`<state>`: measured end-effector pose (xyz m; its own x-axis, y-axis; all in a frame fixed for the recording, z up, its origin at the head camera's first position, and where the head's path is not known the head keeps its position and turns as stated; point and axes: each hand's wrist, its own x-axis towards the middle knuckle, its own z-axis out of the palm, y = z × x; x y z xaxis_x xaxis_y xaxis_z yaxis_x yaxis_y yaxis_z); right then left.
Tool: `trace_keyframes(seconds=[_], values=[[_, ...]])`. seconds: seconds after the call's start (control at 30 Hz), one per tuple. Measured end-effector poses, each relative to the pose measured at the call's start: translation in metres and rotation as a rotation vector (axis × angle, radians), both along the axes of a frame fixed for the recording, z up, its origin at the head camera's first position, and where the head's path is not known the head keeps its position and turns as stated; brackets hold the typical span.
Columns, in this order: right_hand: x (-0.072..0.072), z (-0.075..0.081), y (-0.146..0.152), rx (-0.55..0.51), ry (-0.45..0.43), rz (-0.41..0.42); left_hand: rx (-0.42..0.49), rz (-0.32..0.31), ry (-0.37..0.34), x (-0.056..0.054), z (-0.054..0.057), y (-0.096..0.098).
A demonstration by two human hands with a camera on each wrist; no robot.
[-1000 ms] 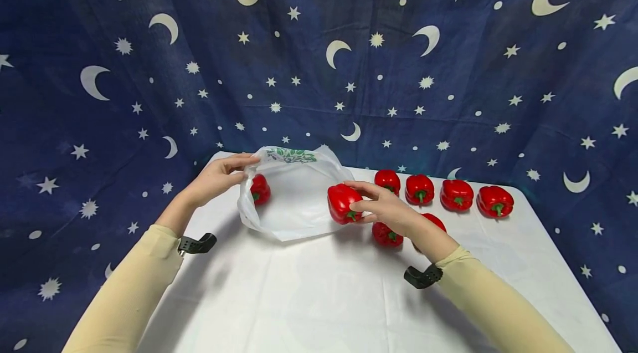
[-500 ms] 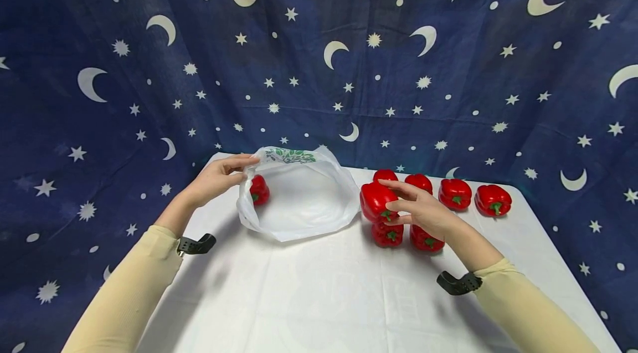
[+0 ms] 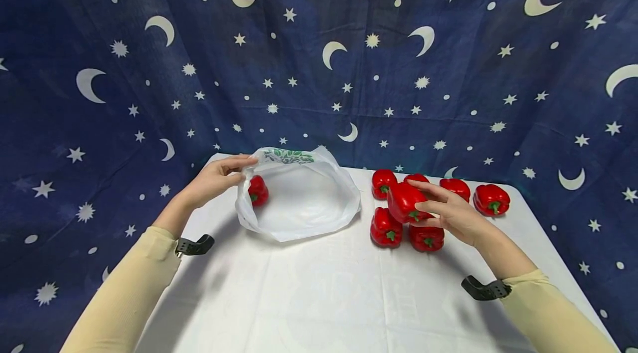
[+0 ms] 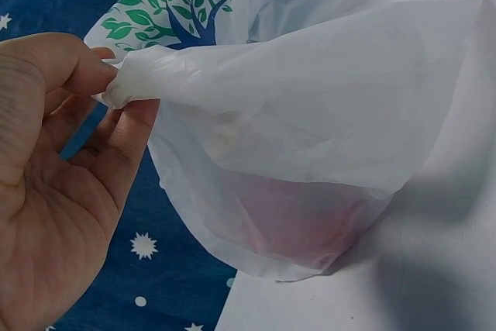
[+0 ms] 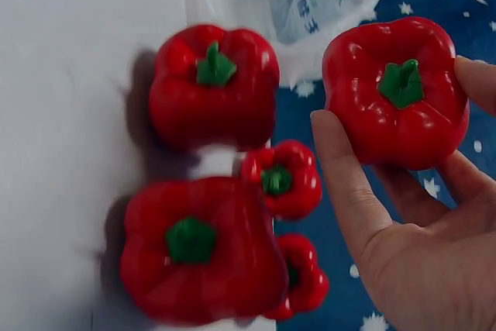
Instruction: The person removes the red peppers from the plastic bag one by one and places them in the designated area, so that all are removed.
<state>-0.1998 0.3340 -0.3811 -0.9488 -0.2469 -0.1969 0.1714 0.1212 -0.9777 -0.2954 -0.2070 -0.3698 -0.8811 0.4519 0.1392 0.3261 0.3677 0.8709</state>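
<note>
My left hand (image 3: 214, 180) pinches the rim of a white plastic bag (image 3: 309, 231), holding its mouth open; a green and blue tree print shows on the bag. One red bell pepper (image 3: 258, 190) lies inside at the left, and in the left wrist view it shows faintly through the plastic. My right hand (image 3: 456, 214) holds another red bell pepper (image 5: 395, 94) by its sides, stem facing the right wrist camera. In the head view this held pepper hangs in front of the back row and above the front peppers.
Two peppers stand in front, a left one (image 3: 386, 228) and a right one (image 3: 426, 238). Behind them a row of several peppers runs along the table's back edge, ending at a far right pepper (image 3: 491, 200). A star-and-moon curtain (image 3: 299, 54) hangs behind the white table (image 3: 319, 297).
My right hand has moved right with its pepper, from the bag's right rim to over the pepper rows. My left hand has stayed at the bag's rim.
</note>
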Motion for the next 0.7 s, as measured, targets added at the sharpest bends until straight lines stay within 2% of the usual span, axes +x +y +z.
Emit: trace_keyframes(seconds=[0.17,0.3,0.7], values=[[0.005,-0.002,0.019,-0.005,0.017,-0.013,-0.009,-0.006,-0.01,0.0,0.001,-0.001],[0.009,-0.005,0.037,-0.019,0.005,-0.056,-0.011,-0.011,-0.005,0.001,0.001,-0.002],[0.027,-0.02,0.088,-0.051,-0.002,-0.109,-0.009,-0.01,0.005,0.0,0.001,-0.001]])
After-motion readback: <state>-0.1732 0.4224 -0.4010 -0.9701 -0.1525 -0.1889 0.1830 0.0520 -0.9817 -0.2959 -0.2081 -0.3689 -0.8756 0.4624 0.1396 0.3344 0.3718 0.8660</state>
